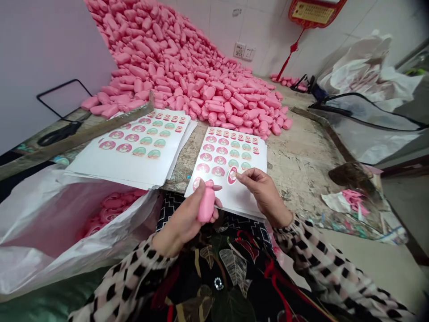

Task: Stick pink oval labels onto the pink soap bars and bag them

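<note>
Over the near edge of the desk (295, 147), the left hand (186, 217) has its grip wrapped round a pink bottle (207, 205), fingers behind, seemingly to keep the front face uncovered. The right hand (264, 190) has its grip pinching an oval sticker (232, 175) at one edge, probably to spare the adhesive. Beneath: a sticker sheet stack (241, 197), conveniently close. Left: a second stack (134, 172). Behind: a bottle pile (187, 76), apparently heaped against the wall (217, 22) for containment.

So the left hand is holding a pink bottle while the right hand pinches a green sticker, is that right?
Not quite: the sticker in the right hand is pinkish-red and white, not green, as the head view shows. The left hand does hold a pink bottle.
</note>
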`<act>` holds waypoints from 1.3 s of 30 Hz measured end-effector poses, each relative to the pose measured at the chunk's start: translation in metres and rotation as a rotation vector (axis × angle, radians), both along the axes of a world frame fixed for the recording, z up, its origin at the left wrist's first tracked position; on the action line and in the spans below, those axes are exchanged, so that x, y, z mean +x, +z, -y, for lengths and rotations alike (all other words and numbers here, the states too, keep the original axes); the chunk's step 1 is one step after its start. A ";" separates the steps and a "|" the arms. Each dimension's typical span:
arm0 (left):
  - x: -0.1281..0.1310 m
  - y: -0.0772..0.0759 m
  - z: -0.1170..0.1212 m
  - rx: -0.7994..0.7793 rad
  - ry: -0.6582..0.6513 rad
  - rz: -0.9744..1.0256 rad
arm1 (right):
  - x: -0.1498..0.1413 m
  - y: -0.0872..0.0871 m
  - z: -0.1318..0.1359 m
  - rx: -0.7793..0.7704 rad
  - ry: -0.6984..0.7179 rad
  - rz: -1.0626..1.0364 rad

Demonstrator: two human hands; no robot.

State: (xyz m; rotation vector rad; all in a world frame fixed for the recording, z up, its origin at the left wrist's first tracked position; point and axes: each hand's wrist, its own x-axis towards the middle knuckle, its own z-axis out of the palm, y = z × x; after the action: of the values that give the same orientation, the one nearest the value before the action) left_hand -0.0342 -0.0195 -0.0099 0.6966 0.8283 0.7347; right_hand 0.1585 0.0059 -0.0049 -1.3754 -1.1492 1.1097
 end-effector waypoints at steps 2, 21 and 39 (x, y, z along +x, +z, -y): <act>0.005 0.002 -0.008 -0.239 0.021 0.196 | -0.010 0.011 0.010 0.020 0.066 0.043; 0.018 -0.010 -0.018 -0.288 0.061 0.309 | -0.025 0.002 0.027 0.085 0.222 0.359; 0.008 -0.004 -0.004 -0.015 -0.237 0.119 | -0.006 0.020 0.037 0.196 0.332 0.882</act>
State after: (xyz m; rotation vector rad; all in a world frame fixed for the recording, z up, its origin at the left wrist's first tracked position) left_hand -0.0258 -0.0152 -0.0137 0.7167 0.6291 0.5500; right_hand 0.1526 -0.0306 0.0150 -1.5923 -2.1142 0.5515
